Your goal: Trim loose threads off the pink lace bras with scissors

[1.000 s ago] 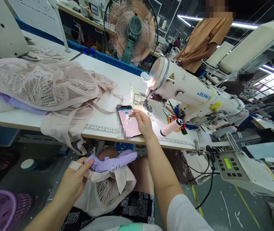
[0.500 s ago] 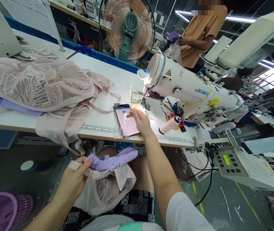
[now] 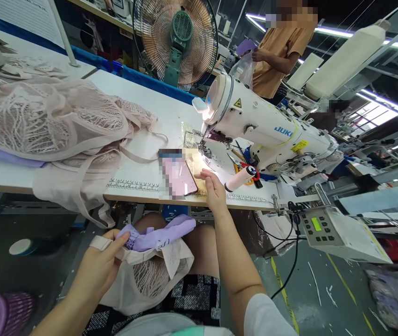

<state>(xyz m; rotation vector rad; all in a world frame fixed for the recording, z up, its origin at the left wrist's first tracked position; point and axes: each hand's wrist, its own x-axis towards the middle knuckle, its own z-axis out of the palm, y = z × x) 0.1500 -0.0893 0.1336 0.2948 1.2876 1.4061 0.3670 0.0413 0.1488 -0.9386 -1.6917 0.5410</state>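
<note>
My left hand (image 3: 97, 263) is closed on the edge of a beige lace bra (image 3: 150, 280) in my lap, thumb on top. A lilac cloth strip (image 3: 171, 233) with dark print lies along the bra's upper edge, its left end under my thumb. A white label (image 3: 171, 261) hangs over the bra. On the table, a phone (image 3: 178, 175) with a pink screen, partly blurred out, lies by the front edge. My right hand (image 3: 215, 192) hovers just right of the phone, apart from it, fingers loosely stretched and holding nothing.
A JUKI sewing machine (image 3: 265, 123) stands right of the phone, with a pink thread spool (image 3: 240, 178) and scissors (image 3: 254, 172) nearby. Beige bras (image 3: 55, 116) are piled at left. A fan (image 3: 176, 42) and a person (image 3: 282, 51) are behind. A purple basket (image 3: 10, 308) stands lower left.
My right hand has moved off the phone screen, to the right and slightly down. My left hand keeps its hold on the bra. The camera view has shifted slightly.
</note>
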